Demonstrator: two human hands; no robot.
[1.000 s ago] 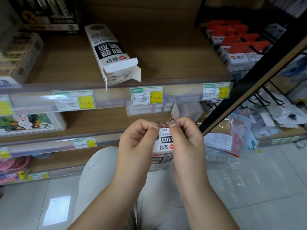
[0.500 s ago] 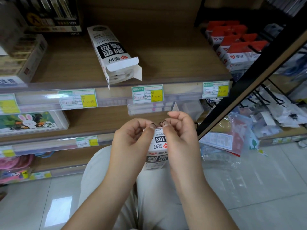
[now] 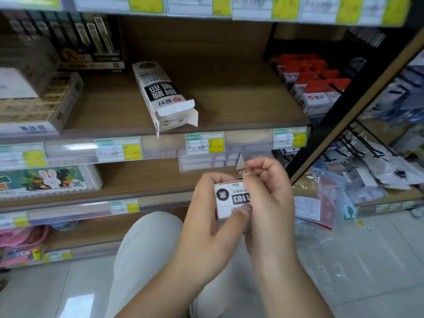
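Closest to us, both hands are up over the lap. The left hand (image 3: 213,223) wraps round a small white box (image 3: 226,199) from the left and below, its thumb pressed flat on the printed front, right by the number 1103. The right hand (image 3: 270,198) is curled in at the box's top end, thumb and forefinger pinched tight at its upper edge. Just what they have nipped there is too small for us to tell. So the box sits in mid-air between the 2 hands, above a pale trouser leg (image 3: 146,253) and in front of the shelving.

Below and to the right we have the glossy tiled floor (image 3: 344,267), with a heap of clear plastic bags (image 3: 321,203) lying on it near the shelf post.

Moving back, the lower shelf (image 3: 142,180) carries a flat rabbit-print box (image 3: 48,180) marked 36 over on the left. Above it, a green and yellow price label (image 3: 205,143) hangs on the rail of the middle shelf (image 3: 229,99).

On that shelf a long white carton (image 3: 164,99) lies flat, its near end flap open towards us. To the right stand rows of red-topped boxes (image 3: 314,88), and at the far left back, black pen packs (image 3: 91,47) stand upright.
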